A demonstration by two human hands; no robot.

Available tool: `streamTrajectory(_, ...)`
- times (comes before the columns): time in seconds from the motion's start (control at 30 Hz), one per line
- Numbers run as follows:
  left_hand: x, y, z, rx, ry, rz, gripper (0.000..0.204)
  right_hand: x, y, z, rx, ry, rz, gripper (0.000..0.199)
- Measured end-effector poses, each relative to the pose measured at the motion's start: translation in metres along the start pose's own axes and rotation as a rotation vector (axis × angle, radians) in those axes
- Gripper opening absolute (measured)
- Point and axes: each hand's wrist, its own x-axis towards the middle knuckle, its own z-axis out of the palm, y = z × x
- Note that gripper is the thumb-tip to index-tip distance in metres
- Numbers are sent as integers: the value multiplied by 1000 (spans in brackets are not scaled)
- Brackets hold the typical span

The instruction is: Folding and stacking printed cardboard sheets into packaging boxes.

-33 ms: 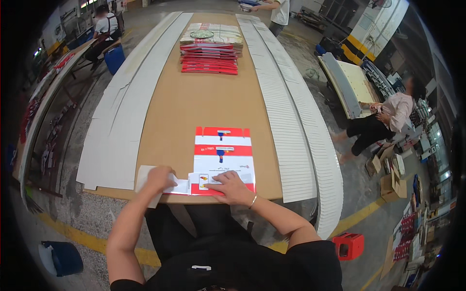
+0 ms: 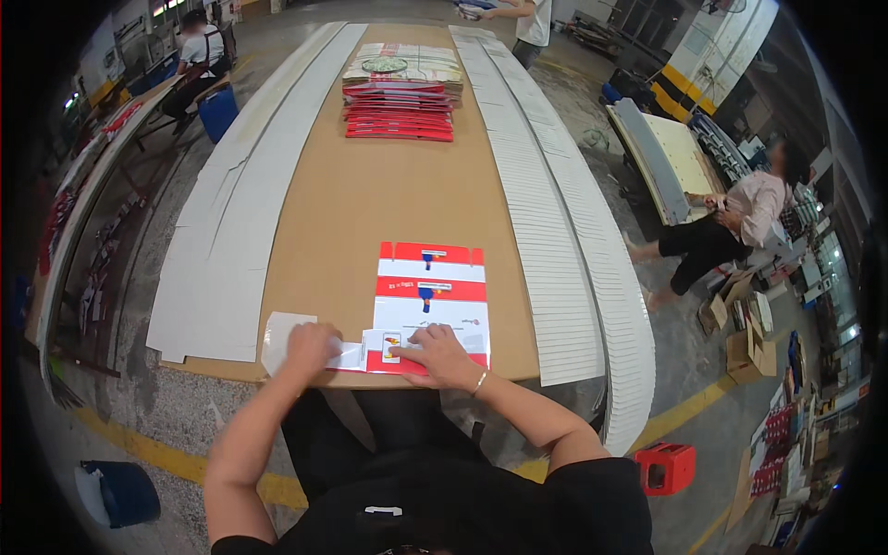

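Red carton stack at desk far end; white sheet rows along both sides; red stool and blue bin on floor

A workshop floor of grey concrete, marked with yellow lines — worn and speckled near the lower left. A long brown table down the middle, flanked by long rows of white sheets. A red plastic stool at lower right, a blue bin at lower left, a blue chair farther up the left side. Cardboard boxes along the right — bright daylight from the upper left.
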Motion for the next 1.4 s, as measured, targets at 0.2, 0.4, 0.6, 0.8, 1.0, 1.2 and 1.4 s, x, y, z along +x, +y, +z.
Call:
streamTrajectory(0.2, -89, 17, -1, 234, 360, 409, 25, -6, 13, 10, 33, 90, 53, 58)
streamTrajectory(0.4, -91, -107, 11, 63, 68, 241, 81, -11, 15, 19, 87, 49, 11, 62)
streamTrajectory(0.6, -63, -57, 57, -1646, 797, -511, 60, -4, 19, 32, 72, 21, -47, 66)
streamTrajectory(0.8, -26, -1, 79, -1183, 902, -493, 38, -4, 11, 2, 155, -12, -75, 59)
streamTrajectory(1.0, -38, 10, 47, -81, 291, 320, 64, 0, -1, 12, 31, -76, -81, 57)
streamTrajectory(1.2, -38, 18, 53, 81, 152, 215, 66, 1, -7, 11, 61, -63, -90, 53)
streamTrajectory(1.4, -37, 32, 53, 72, 135, 94, 61, -1, -2, 11, 20, -75, -92, 53)
